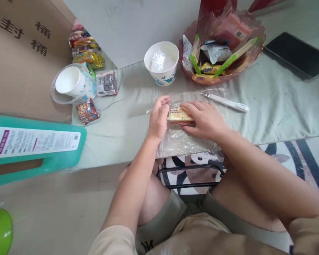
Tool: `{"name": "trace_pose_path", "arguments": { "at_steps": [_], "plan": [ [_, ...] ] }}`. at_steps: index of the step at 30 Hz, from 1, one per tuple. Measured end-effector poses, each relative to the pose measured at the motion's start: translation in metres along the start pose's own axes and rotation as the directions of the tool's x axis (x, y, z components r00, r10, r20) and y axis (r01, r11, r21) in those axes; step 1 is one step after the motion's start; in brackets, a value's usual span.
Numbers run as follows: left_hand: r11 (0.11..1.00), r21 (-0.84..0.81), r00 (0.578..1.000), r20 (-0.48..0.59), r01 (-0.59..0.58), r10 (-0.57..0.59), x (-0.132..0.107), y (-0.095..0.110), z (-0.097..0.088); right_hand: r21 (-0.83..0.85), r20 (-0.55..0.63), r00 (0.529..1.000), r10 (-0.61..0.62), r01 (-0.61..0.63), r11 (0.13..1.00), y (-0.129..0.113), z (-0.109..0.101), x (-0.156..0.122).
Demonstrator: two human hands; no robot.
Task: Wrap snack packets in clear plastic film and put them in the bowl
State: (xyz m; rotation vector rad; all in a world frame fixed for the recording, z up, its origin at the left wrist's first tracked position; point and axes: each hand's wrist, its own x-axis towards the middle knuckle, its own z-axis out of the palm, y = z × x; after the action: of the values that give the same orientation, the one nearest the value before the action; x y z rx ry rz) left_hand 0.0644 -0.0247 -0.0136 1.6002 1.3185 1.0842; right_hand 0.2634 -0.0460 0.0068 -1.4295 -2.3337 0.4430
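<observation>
A yellowish soda biscuit packet [177, 114] lies on a clear plastic sheet or bag [190, 142] spread over the cloth in front of me. At the packet's left end stands my left hand [158, 118], on edge with its fingers extended, its inner side close against the packet. My right hand [205, 119] grips the right end, thumb on the near side and fingers over the far side, so that end is hidden. A white utility knife [227, 102] rests just beyond my right hand, partly on the plastic.
Behind my hands are a paper cup [164, 78] holding crumpled clear wrap and a scalloped bowl [220, 80] of wrapped snacks. A dark phone [299, 55] lies right. To the left are another cup [69, 82], snack packets [107, 83], a cardboard box [23, 71] and a teal carton [61, 161].
</observation>
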Motion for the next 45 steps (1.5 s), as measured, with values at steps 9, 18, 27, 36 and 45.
{"name": "trace_pose_path", "arguments": {
  "at_steps": [9,18,27,36,45],
  "plan": [
    [0.998,0.049,0.998,-0.043,0.050,-0.048,-0.003,-0.004,-0.007,0.059,-0.050,0.997,-0.056,0.059,0.996,0.005,-0.008,-0.005],
    [0.978,0.208,1.000,-0.022,-0.001,0.006,0.000,0.005,-0.001,0.227,-0.298,0.954,0.040,0.030,0.973,0.010,-0.057,-0.030],
    [0.985,0.168,0.999,-0.019,-0.033,0.037,0.006,0.009,0.002,0.055,-0.385,0.814,0.434,-0.449,0.892,0.048,-0.127,0.076],
    [0.986,0.161,0.999,0.006,-0.051,0.051,0.007,0.009,0.003,0.281,-0.090,0.723,0.685,-0.642,0.714,0.071,-0.113,0.156],
    [0.970,0.228,0.996,0.039,-0.082,0.076,0.006,0.014,0.003,-0.121,-0.157,0.906,0.393,-0.413,0.903,0.042,-0.129,0.131]
  ]
}}
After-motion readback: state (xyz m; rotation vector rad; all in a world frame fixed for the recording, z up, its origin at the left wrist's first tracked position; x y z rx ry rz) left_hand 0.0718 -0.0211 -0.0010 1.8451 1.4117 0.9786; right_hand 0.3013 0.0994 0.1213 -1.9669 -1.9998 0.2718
